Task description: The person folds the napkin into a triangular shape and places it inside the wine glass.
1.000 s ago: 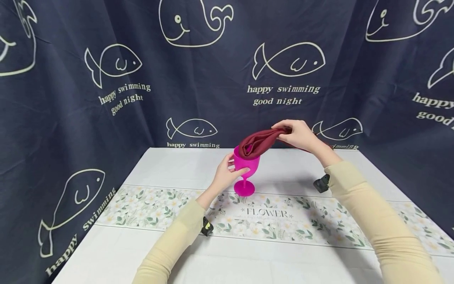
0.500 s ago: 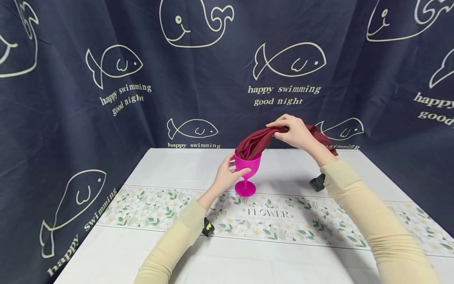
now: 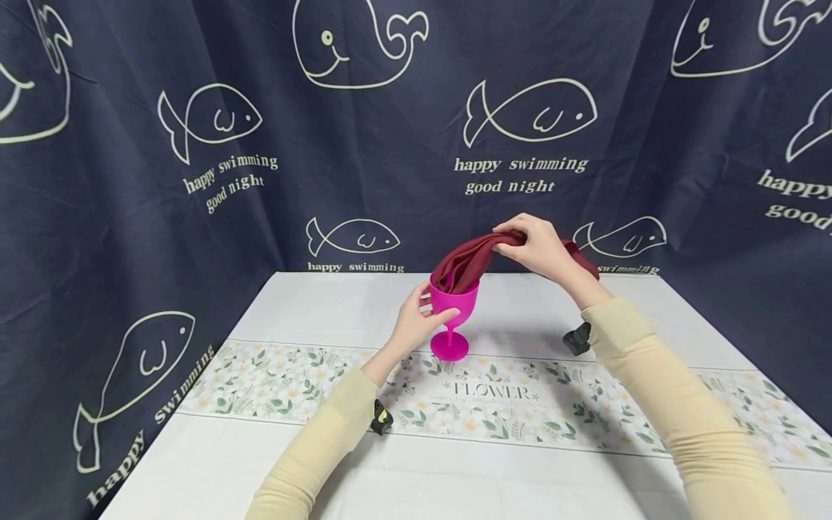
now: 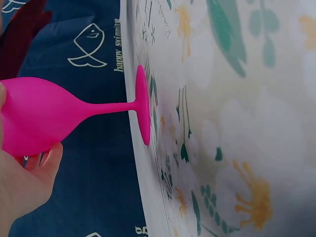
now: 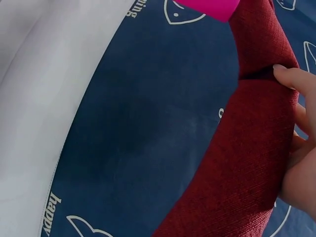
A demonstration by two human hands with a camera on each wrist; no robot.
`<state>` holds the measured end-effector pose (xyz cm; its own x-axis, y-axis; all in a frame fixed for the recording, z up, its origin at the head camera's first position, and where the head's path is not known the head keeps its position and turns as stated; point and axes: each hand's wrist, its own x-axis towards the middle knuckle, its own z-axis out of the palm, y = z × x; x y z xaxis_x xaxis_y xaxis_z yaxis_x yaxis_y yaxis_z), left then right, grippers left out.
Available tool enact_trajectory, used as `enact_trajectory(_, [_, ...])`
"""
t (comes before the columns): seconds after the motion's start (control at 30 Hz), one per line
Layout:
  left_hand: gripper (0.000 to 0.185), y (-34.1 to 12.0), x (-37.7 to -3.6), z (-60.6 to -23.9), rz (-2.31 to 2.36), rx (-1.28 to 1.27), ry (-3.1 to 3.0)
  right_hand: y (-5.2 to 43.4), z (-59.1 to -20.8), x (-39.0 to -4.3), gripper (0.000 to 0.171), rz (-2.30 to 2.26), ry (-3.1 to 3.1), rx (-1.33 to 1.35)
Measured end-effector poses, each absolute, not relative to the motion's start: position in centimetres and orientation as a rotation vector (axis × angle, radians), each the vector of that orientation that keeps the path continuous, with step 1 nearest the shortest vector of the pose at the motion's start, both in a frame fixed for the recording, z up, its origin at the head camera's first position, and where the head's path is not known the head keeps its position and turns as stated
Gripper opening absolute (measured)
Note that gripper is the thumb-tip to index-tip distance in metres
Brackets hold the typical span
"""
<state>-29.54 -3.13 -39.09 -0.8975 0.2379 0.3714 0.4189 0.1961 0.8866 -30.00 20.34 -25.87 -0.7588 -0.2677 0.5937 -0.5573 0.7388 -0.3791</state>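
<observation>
Two arms in cream knit sleeves (image 3: 312,455) reach out over a smooth white table covering (image 3: 416,484) crossed by a printed band of pale flowers and green leaves (image 3: 494,404) bearing the word "FLOWER"; at mid-table, just past that band, a bright pink goblet (image 3: 451,310) stands upright on its round foot, matte and opaque, its rounded bowl tapering to a thin stem; the left hand (image 3: 416,321) wraps the bowl, thumb across the near side and fingers curled round the far side; a dark red cloth (image 3: 468,260), finely woven and gathered into soft folds, rises from the cup's mouth and arcs to the right; the right hand (image 3: 542,245) pinches the cloth's crest above and right of the rim, the rest trailing behind the wrist; behind the table hangs a creased navy curtain (image 3: 130,217) printed with white-outlined fish and whales.
</observation>
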Motion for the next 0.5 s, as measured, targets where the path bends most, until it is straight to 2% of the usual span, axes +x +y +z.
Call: enact_trajectory(0.5, [0.073, -3.00, -29.44, -39.12, -1.784, -0.628, -2.301, 19.83, -26.56, -29.65, 0.028, 0.815, -2.365, 0.737])
